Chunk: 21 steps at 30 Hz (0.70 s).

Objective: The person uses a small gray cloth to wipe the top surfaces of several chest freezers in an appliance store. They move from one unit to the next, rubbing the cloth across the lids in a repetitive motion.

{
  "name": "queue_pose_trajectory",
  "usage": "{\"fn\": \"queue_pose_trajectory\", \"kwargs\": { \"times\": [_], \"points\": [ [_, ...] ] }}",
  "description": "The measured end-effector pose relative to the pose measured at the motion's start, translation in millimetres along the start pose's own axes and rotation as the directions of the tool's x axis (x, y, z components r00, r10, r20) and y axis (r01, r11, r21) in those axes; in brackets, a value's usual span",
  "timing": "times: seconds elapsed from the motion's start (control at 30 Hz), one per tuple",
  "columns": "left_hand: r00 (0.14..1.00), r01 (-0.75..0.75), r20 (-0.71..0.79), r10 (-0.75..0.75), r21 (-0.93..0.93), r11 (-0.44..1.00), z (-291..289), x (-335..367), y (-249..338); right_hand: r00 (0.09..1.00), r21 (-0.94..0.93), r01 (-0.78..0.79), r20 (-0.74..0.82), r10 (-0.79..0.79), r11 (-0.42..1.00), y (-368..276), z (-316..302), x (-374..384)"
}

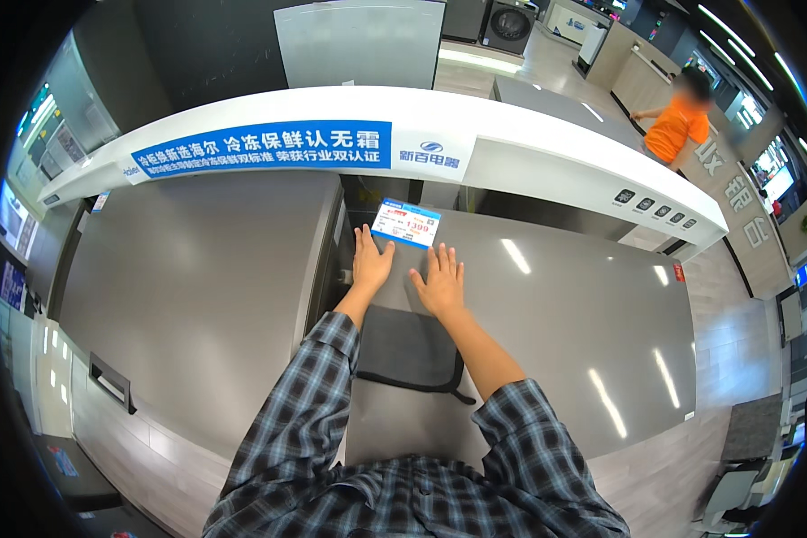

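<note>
My left hand (370, 264) is at the left edge of the grey chest freezer lid (556, 314), its fingers stretched out next to the lower left corner of a price card (406, 223). The card is white with blue edges and lies near the back of the lid. Whether my left fingers touch it I cannot tell. My right hand (443, 280) is just below the card's right side, fingers spread and palm down over the lid, holding nothing. Below both hands a dark grey cloth (410, 350) lies flat, a small loop at its lower right corner.
A second grey chest freezer (188, 269) with a dark handle (111, 384) stands at the left, across a narrow gap. Behind both runs a raised white sign panel (547, 161) with a blue banner. A person in orange (675, 130) is at the far right.
</note>
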<state>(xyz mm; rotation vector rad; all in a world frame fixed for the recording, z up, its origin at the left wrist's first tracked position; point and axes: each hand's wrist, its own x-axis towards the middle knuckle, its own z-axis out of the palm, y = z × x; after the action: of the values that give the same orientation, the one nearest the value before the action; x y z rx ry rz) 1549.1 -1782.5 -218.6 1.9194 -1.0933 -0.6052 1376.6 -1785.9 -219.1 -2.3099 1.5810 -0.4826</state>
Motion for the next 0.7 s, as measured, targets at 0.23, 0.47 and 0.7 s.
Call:
{"fn": "queue_pose_trajectory", "kwargs": {
  "times": [0.23, 0.47, 0.7],
  "points": [
    [0.994, 0.063, -0.100, -0.039, 0.251, 0.966, 26.4, 8.6, 5.5, 0.999, -0.143, 0.008, -0.039, -0.014, 0.990, 9.2, 13.0, 21.8],
    [0.982, 0.022, -0.188, 0.025, 0.244, 0.970, 30.5, 2.2, -2.6, 0.977, -0.167, 0.011, -0.207, -0.046, 0.986, 14.8, 19.7, 22.6],
    [0.971, -0.041, -0.195, 0.135, 0.423, 0.905, 35.7, 2.8, -2.5, 0.978, -0.156, -0.024, -0.209, -0.009, 0.987, 11.6, 16.9, 27.9]
  ]
}}
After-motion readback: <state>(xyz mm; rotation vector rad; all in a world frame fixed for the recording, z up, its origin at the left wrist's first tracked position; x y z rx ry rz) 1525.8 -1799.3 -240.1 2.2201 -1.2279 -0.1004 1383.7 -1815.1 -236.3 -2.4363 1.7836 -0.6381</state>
